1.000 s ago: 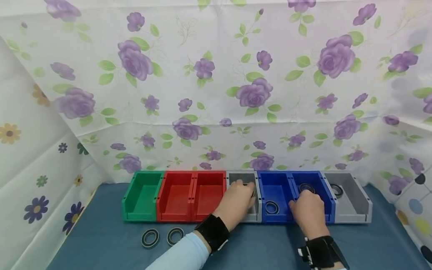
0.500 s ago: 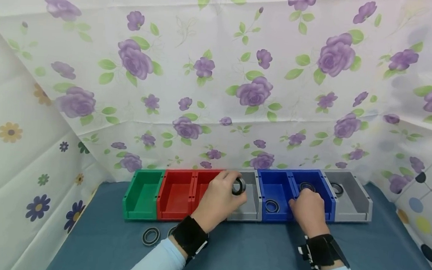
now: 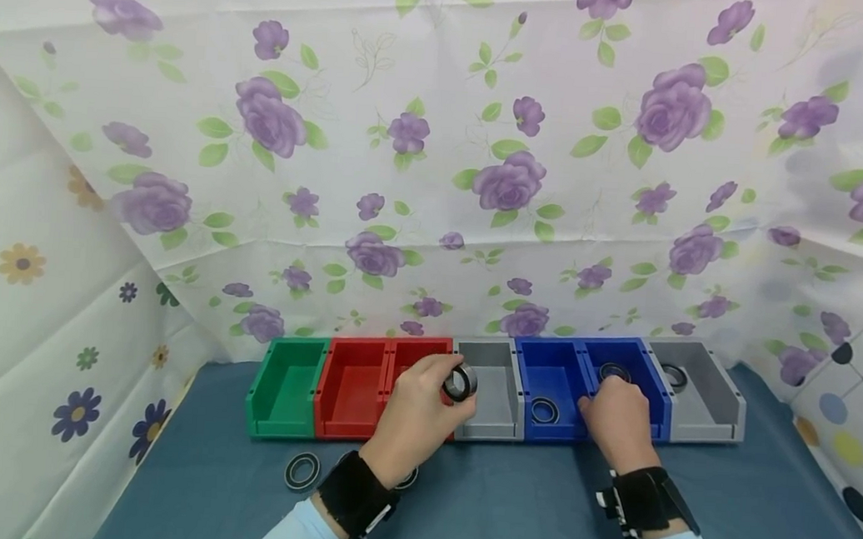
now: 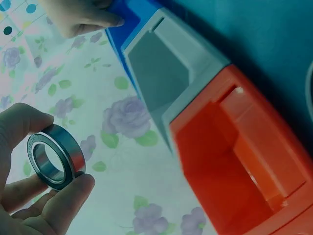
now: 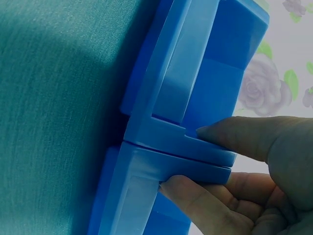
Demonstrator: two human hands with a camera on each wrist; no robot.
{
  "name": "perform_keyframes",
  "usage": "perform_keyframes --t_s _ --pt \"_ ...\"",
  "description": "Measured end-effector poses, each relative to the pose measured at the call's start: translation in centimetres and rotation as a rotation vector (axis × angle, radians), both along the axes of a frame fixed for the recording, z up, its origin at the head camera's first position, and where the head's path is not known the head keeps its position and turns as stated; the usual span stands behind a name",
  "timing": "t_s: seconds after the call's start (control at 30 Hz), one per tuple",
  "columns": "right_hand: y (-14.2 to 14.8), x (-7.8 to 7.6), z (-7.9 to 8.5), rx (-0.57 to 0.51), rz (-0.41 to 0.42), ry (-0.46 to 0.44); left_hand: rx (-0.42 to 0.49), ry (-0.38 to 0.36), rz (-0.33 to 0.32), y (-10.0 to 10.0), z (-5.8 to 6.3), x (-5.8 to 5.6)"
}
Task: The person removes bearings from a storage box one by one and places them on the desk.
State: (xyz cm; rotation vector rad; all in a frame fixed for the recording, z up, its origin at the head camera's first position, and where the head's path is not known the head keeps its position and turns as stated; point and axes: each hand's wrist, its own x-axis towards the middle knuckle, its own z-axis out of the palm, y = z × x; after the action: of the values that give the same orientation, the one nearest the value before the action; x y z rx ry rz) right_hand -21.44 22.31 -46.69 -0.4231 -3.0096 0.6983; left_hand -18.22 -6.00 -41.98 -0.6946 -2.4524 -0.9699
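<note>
My left hand (image 3: 414, 410) pinches a ball bearing (image 4: 74, 152) between thumb and fingers, raised in front of the third bin from the left, a red one, and beside the middle grey bin (image 3: 494, 382). In the left wrist view the bearing is tilted, its hole facing the camera. My right hand (image 3: 619, 420) grips the adjoining walls (image 5: 181, 164) of two blue bins, thumb on one side and fingers on the other. One bearing (image 3: 534, 410) lies in the left blue bin (image 3: 550, 374), and another bearing (image 3: 603, 372) shows behind the right hand in the right blue bin.
A green bin (image 3: 294, 377) and two red bins (image 3: 352, 381) stand left of the grey one. The far-right grey bin (image 3: 712, 393) holds a bearing (image 3: 683, 379). Bearings (image 3: 289, 472) lie on the blue tablecloth (image 3: 505, 508) near the left wrist, partly hidden. Flowered sheeting (image 3: 438, 178) hangs behind.
My left hand has lifted the bearing out of the middle grey bin and drawn it left and toward me. My right hand has stayed put.
</note>
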Motion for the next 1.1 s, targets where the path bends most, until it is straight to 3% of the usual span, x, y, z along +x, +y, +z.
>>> perform_keyframes --t_s 0.27,0.67,1.1 --pt "-0.1 0.0 0.1 0.007 -0.004 0.007 -0.091 -0.088 -0.069 -0.4 -2.1 1.4" --pt "-0.1 0.1 0.1 0.0 -0.013 0.002 -0.214 -0.157 -0.043 -0.8 -4.9 2.7" --pt "-0.1 0.2 0.3 -0.003 -0.004 -0.001 -0.362 -0.387 -0.02 -0.4 -6.3 3.2"
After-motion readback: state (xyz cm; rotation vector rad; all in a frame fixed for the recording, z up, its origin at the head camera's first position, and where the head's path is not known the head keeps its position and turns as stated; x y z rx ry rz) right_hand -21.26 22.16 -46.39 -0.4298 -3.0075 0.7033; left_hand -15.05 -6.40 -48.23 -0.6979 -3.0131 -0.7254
